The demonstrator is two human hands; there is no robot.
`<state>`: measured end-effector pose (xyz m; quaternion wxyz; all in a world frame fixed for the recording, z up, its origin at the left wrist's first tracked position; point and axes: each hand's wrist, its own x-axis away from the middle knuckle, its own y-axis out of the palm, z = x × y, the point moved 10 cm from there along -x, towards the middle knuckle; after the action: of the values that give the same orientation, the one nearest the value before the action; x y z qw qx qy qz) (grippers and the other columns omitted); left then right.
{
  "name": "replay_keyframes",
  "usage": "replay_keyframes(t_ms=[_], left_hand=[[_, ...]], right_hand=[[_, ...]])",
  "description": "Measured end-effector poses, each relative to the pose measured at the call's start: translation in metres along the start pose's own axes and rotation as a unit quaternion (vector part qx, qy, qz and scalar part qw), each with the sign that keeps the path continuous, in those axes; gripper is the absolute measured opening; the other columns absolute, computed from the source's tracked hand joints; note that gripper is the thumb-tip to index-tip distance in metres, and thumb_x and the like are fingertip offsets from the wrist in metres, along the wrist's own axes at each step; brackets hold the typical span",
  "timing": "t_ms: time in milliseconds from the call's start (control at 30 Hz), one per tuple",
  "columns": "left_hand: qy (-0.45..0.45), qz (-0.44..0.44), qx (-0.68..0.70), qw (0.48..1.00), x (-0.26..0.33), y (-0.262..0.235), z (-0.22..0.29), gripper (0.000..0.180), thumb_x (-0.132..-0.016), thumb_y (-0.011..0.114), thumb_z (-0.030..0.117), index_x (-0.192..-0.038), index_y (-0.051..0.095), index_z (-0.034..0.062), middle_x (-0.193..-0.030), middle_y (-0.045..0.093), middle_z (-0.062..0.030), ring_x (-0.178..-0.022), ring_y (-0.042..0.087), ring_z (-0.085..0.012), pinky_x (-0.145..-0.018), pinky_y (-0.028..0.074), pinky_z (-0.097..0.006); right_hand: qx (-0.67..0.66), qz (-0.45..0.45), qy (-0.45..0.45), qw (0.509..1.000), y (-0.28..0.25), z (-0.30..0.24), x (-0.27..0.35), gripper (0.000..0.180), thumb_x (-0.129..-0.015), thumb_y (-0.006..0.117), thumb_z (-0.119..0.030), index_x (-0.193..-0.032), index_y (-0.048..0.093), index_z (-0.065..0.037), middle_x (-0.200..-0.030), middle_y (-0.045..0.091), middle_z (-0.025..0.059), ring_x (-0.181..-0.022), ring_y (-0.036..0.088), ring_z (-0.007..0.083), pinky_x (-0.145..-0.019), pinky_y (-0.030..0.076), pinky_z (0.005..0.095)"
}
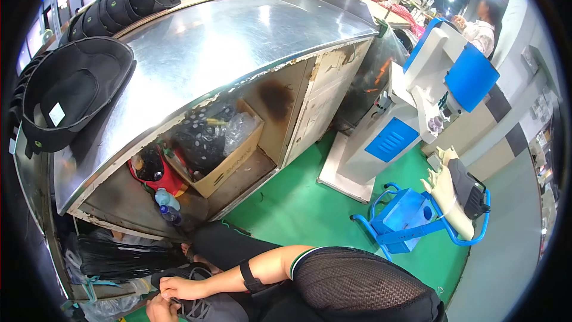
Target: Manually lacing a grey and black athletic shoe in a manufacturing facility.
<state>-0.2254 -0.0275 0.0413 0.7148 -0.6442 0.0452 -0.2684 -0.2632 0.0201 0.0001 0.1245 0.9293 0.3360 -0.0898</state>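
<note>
My right hand [182, 288] and my left hand [162, 310] meet low at the left, above a dark grey laced shoe [205, 305]. The right fingers are pinched together, touching the closed fingers of the left hand. Whatever lies between them, if anything, is too small to make out. My right forearm wears a black strap [249, 275] and comes in from a black mesh sleeve [363, 280]. Just beyond the hands lies a bundle of long black strips [125, 256], beside clear plastic and a turquoise tie [91, 289].
A metal-topped bench [196, 39] carries black curved, cap-like pieces [77, 92] at its left. Its shelf holds a cardboard box [232, 167], a red bag [170, 182] and a bottle [170, 214]. Right stand a white-and-blue machine [390, 137] and a blue cart [402, 217]. A person [481, 30] is far right.
</note>
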Motion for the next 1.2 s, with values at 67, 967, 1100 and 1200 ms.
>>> replay_keyframes(t_ms=[67, 967, 1100, 1200], left_hand=[[-0.038, 0.086, 0.076, 0.993, 0.014, -0.013, -0.008, 0.026, -0.084, 0.066, 0.02, -0.104, 0.065, 0.0032, -0.098, 0.065, -0.0218, -0.091, 0.062, -0.0351, -0.08, 0.049, -0.04], [-0.379, 0.425, 0.616, 0.544, 0.132, 0.077, -0.076, 0.008, -0.094, 0.057, 0.011, -0.096, 0.059, 0.0036, -0.075, 0.057, 0.0019, -0.068, 0.053, -0.0073, -0.06, 0.04, -0.019], [-0.368, 0.378, 0.511, 0.679, 0.092, 0.061, -0.061, 0.01, -0.095, 0.057, 0.013, -0.093, 0.058, 0.0031, -0.072, 0.05, 0.0061, -0.064, 0.042, -0.0024, -0.058, 0.035, -0.019], [-0.334, 0.38, 0.544, 0.669, 0.083, 0.062, -0.056, 0.013, -0.093, 0.06, 0.013, -0.088, 0.059, 0.0011, -0.066, 0.049, 0.0082, -0.058, 0.037, -0.001, -0.05, 0.031, -0.02]], right_hand=[[-0.023, -0.019, 0.03, 0.999, 0.006, 0.011, -0.003, 0.013, -0.089, 0.053, -0.011, -0.08, 0.056, -0.002, -0.085, 0.05, 0.0077, -0.08, 0.053, 0.0202, -0.075, 0.043, 0.0324], [0.15, 0.039, 0.243, 0.958, -0.103, -0.03, 0.048, 0.009, -0.089, 0.062, -0.012, -0.091, 0.063, -0.003, -0.066, 0.055, -0.0046, -0.058, 0.049, 0.0036, -0.054, 0.04, 0.02], [0.319, -0.02, 0.202, 0.926, -0.072, -0.022, 0.032, 0.01, -0.085, 0.065, -0.014, -0.085, 0.066, -0.004, -0.059, 0.058, 0.0038, -0.053, 0.052, 0.0099, -0.053, 0.041, 0.0266], [0.345, -0.062, 0.208, 0.913, -0.069, -0.016, 0.028, 0.011, -0.082, 0.065, -0.016, -0.082, 0.066, -0.005, -0.061, 0.06, 0.0081, -0.053, 0.056, 0.0193, -0.054, 0.043, 0.031]])
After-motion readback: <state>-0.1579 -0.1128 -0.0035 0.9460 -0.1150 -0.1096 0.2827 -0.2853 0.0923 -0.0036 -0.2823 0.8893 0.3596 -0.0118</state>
